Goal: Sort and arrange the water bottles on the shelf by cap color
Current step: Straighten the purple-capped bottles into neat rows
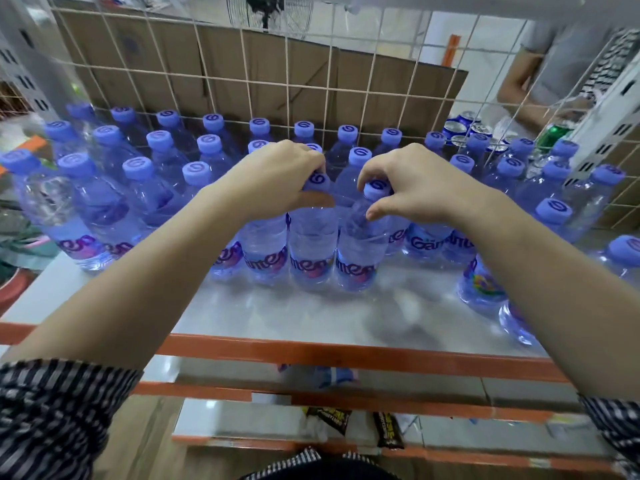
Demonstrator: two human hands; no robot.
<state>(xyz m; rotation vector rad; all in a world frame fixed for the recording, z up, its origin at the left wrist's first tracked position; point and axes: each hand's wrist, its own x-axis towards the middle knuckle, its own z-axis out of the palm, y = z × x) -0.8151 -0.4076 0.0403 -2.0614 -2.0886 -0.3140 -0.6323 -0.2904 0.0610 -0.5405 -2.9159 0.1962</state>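
Several clear water bottles with purple-blue caps stand in rows on a grey shelf [311, 313] with an orange front edge. My left hand [277, 178] grips the neck and cap of one front-row bottle [311, 247]. Beside it, my right hand [412, 181] grips the neck just under the cap of the neighbouring bottle [360, 258], which leans slightly left. Both bottles stand on the shelf at the front of the middle group. Every cap in view is the same purple-blue.
A white wire grid [242, 81] backs the shelf, with cardboard behind it. Drink cans [460, 128] and a person's arm [519, 88] lie beyond the grid at the right. Two bottles [485, 282] stand apart at the front right. Lower shelves hold dark snack packs [388, 431].
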